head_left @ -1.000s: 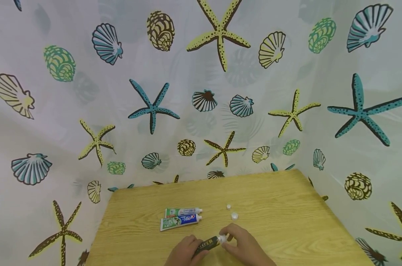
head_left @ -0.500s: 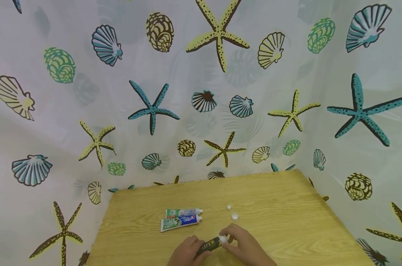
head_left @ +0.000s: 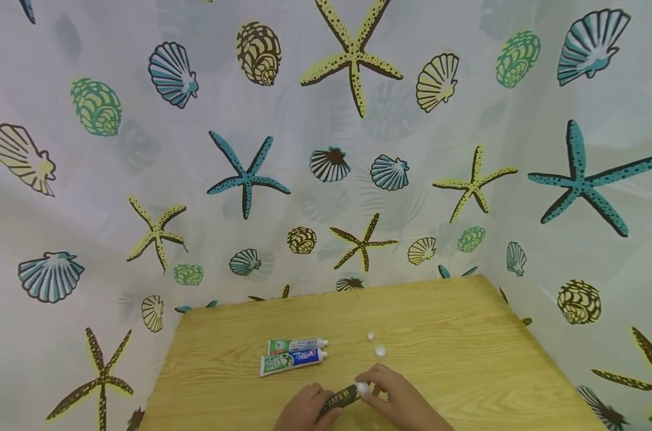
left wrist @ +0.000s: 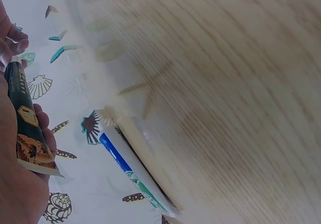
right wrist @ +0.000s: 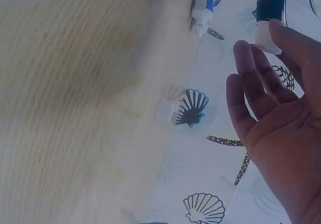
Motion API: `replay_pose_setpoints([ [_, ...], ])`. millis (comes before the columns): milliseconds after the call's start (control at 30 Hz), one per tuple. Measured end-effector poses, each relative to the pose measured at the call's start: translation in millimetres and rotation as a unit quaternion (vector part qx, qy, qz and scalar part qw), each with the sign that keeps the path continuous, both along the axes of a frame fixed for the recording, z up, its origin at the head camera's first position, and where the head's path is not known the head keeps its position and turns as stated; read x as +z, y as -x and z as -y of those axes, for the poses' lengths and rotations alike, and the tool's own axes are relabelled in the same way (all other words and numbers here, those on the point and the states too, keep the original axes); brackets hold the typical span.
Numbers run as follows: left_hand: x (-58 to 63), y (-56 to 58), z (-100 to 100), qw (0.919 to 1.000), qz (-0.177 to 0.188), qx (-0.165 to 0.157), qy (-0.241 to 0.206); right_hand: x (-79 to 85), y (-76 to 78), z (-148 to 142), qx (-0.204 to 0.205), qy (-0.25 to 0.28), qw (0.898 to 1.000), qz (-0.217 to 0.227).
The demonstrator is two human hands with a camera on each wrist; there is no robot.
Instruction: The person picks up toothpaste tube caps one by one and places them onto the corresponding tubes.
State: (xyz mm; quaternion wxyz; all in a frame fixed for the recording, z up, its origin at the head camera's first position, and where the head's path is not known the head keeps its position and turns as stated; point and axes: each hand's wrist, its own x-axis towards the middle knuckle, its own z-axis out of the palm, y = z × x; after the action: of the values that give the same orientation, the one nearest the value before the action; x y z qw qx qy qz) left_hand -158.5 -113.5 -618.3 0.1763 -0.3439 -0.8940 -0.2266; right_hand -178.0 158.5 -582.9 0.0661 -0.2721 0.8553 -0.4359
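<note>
My left hand [head_left: 302,409] grips a dark toothpaste tube [head_left: 340,397] near the front of the table, its cap end pointing right. In the left wrist view the tube [left wrist: 29,116] shows a gold emblem and a brown picture by its flat end. My right hand [head_left: 394,396] pinches the white cap [head_left: 363,388] at the tube's tip. The right wrist view shows the thumb against that cap [right wrist: 267,37], which sits on the tube's end. Beyond the left hand lie two more tubes side by side: a blue and green one [head_left: 292,361] and a green and white one [head_left: 296,345].
Two loose white caps, a small one [head_left: 370,336] and a larger one [head_left: 380,351], lie beyond the right hand. Both lying tubes have bare nozzles pointing right. A white curtain [head_left: 282,131] printed with shells and starfish surrounds the wooden table [head_left: 439,323].
Both hands and the dark tube have shifted very slightly to the right. The right fingers stay at the cap. The lying tubes and loose caps keep their places.
</note>
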Motion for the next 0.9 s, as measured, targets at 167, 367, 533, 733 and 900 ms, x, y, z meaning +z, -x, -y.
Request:
replay_pose_setpoints([
  [167,-2.7,0.1,-1.1,0.9999,-0.011,0.002,-0.005,-1.3,-0.1,-2.3,0.006,0.006,1.0,0.006],
  [367,-2.0,0.4,-1.7,0.9997,-0.022,0.002,-0.012,0.0,0.7,-1.0,0.01,0.019,0.999,0.024],
  [533,-3.8,0.4,-1.9,0.9996,-0.021,0.005,-0.019,1.0,0.2,-1.5,0.007,0.034,0.998,0.061],
  [733,-3.4,1.3,-0.9,0.9997,0.007,0.008,-0.024,0.0,1.2,-1.5,-0.007,0.06,0.994,0.09],
  [900,-4.0,1.6,-1.2,0.9996,0.015,0.011,-0.023,-1.4,1.4,-3.2,-0.008,0.067,0.993,0.094],
])
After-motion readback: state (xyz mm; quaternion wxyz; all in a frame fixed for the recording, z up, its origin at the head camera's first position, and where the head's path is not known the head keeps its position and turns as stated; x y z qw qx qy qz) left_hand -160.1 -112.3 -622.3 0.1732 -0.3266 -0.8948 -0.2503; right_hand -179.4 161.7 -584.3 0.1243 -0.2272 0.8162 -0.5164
